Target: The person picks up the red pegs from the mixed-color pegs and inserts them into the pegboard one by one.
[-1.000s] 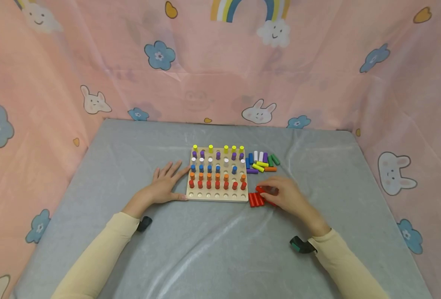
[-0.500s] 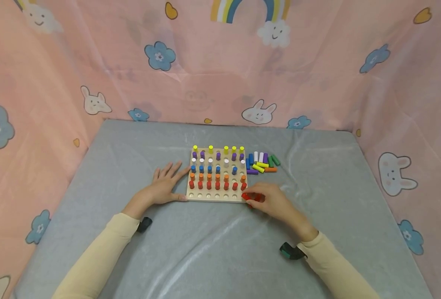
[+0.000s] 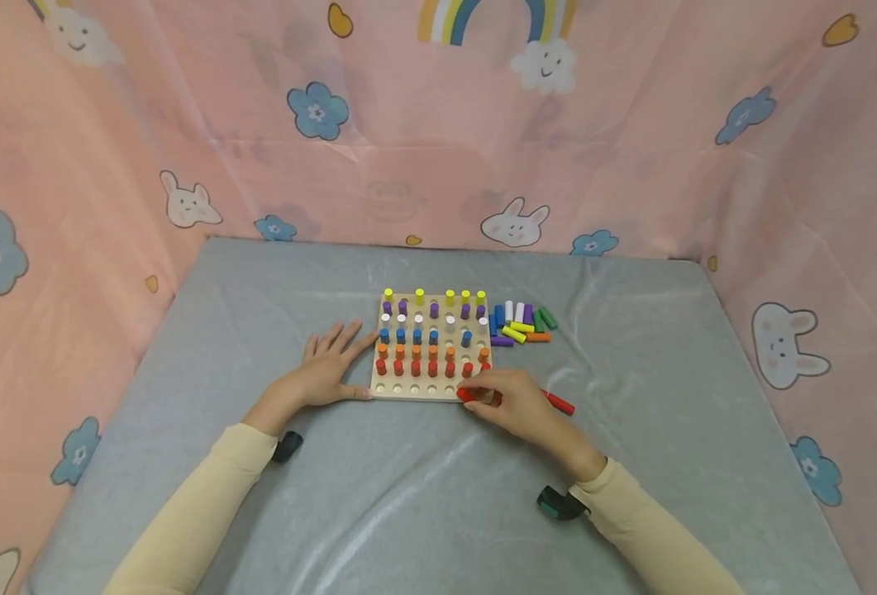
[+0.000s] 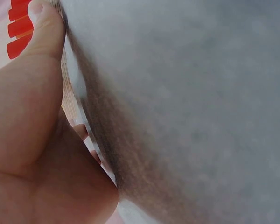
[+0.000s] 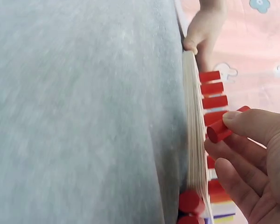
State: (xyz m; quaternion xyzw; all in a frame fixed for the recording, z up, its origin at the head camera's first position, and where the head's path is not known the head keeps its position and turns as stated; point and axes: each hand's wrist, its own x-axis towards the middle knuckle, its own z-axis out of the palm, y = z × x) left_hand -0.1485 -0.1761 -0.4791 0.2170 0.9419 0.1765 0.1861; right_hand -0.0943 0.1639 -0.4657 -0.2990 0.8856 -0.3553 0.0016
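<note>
My left hand [image 3: 319, 378] lies with its fingers spread at the left side of a wooden pegboard [image 3: 406, 395], thumb and a fingertip touching its edge. Between thumb and fingers, my right hand [image 3: 518, 406] pinches a red peg [image 5: 219, 131], held tilted over the front right of the board. Rows of upright pegs fill much of the board: red [image 3: 416, 368] ones towards the front, then orange, blue, white, purple and yellow. The front row shows bare holes. In the right wrist view the other fingers stay apart from the peg.
A loose red peg [image 3: 560, 402] lies right of my right hand. More red pegs [image 5: 190, 201] lie by the board's right end, partly hidden. Behind them is a mixed pile with a green peg [image 3: 548, 318]. A grey cloth [image 3: 408, 496] covers the table; patterned pink curtains surround it.
My right hand has moved left from the loose red pegs, carrying one red peg over the board's front row. A loose red peg now shows to its right. My left hand has stayed put.
</note>
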